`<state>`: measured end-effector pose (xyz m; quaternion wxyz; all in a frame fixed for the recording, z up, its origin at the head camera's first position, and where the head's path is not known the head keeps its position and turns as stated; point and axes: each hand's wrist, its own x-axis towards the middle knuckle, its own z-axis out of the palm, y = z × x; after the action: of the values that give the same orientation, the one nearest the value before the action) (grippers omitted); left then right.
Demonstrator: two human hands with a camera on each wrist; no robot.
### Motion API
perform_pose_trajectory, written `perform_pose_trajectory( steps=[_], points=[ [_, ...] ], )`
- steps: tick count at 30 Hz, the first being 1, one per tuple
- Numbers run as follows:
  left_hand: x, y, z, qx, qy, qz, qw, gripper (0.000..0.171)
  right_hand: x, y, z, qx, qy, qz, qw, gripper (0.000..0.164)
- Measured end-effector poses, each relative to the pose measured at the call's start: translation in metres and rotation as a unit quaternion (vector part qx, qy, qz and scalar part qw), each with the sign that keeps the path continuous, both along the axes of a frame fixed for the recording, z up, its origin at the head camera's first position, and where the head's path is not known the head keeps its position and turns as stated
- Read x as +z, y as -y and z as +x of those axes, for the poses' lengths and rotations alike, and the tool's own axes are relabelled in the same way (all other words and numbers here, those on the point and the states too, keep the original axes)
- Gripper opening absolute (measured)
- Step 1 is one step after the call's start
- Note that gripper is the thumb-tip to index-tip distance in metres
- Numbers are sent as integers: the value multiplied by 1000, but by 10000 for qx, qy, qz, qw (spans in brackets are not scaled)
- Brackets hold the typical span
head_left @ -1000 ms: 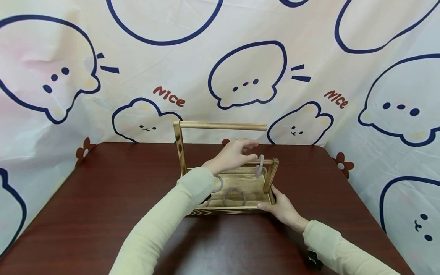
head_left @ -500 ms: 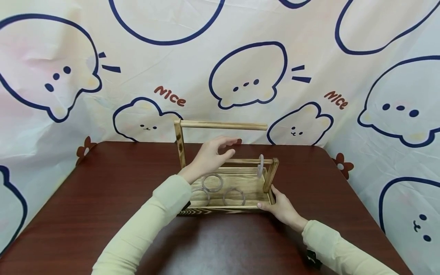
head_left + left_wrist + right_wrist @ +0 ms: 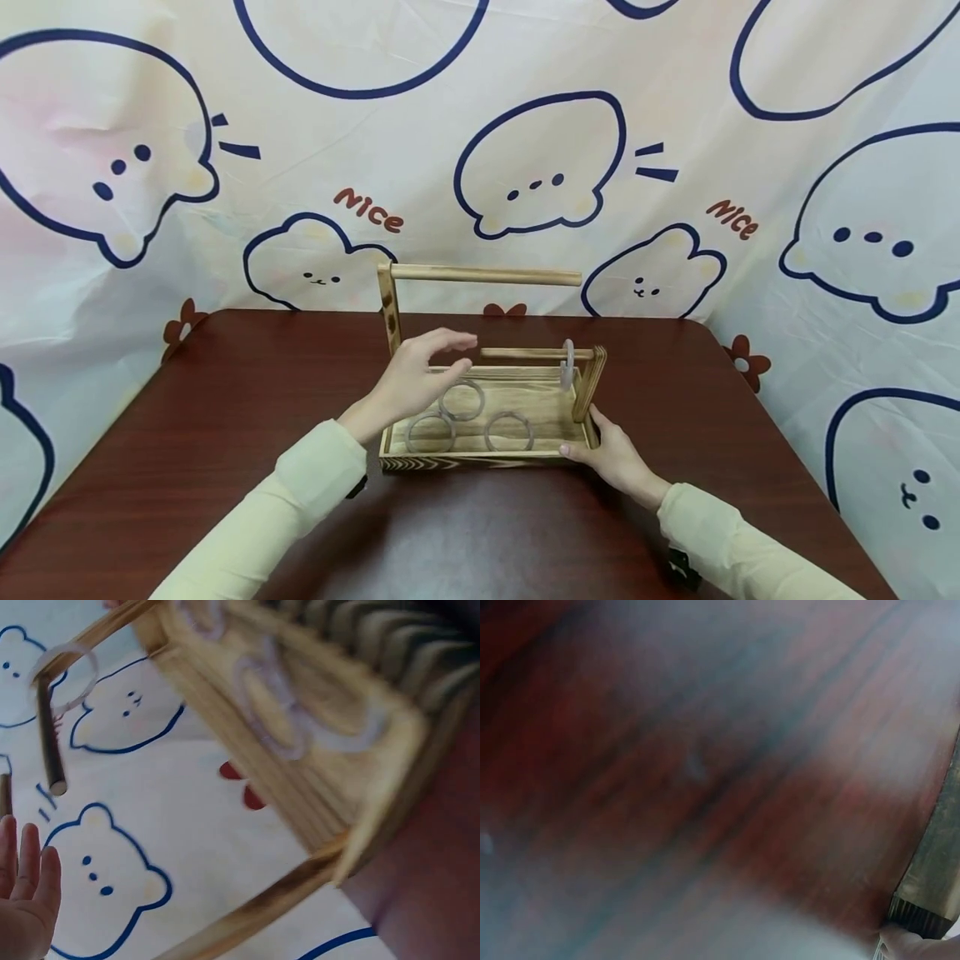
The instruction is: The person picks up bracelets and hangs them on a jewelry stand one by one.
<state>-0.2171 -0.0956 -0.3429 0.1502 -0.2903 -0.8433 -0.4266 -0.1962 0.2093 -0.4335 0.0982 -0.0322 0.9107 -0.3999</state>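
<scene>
A wooden bangle stand sits on the table, with a shallow tray below and two rods at different heights. On its lower rod, close to the right post, hangs a pale, greyish-purple bangle. Three similar bangles lie in the tray: a rear one, a front-left one and a front-right one. My left hand hovers over the tray's left end, holding nothing, fingers extended and apart from the thumb. With thumb in front and fingers along the side, my right hand grips the tray's right front corner.
The upper rod is carried by a tall left post and its right end is free. The lower rod joins the right post. Behind the dark reddish-brown table hangs a printed cloth.
My left hand has moved left and slightly down, away from the bangle on the lower rod, uncovering the bangles in the tray. The right hand has stayed on the tray's corner.
</scene>
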Motion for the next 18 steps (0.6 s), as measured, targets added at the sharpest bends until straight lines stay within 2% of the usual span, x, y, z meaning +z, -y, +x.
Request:
perform_pose_trajectory(
  steps=[5,9,13,18],
  points=[
    [-15,8,7,-94,129,-359,9992,26,0,0,-1,-20,-46,20,10000,97],
    [-24,12,7,-186,151,-532,9983,24,-1,0,-1,4,-81,48,10000,96],
    [-35,14,4,-285,656,-635,9954,24,-2,0,-1,-6,-112,72,9999,96],
    [-53,10,-2,-487,1204,-988,9866,26,-2,0,-1,-15,-133,78,9999,96]
  ],
)
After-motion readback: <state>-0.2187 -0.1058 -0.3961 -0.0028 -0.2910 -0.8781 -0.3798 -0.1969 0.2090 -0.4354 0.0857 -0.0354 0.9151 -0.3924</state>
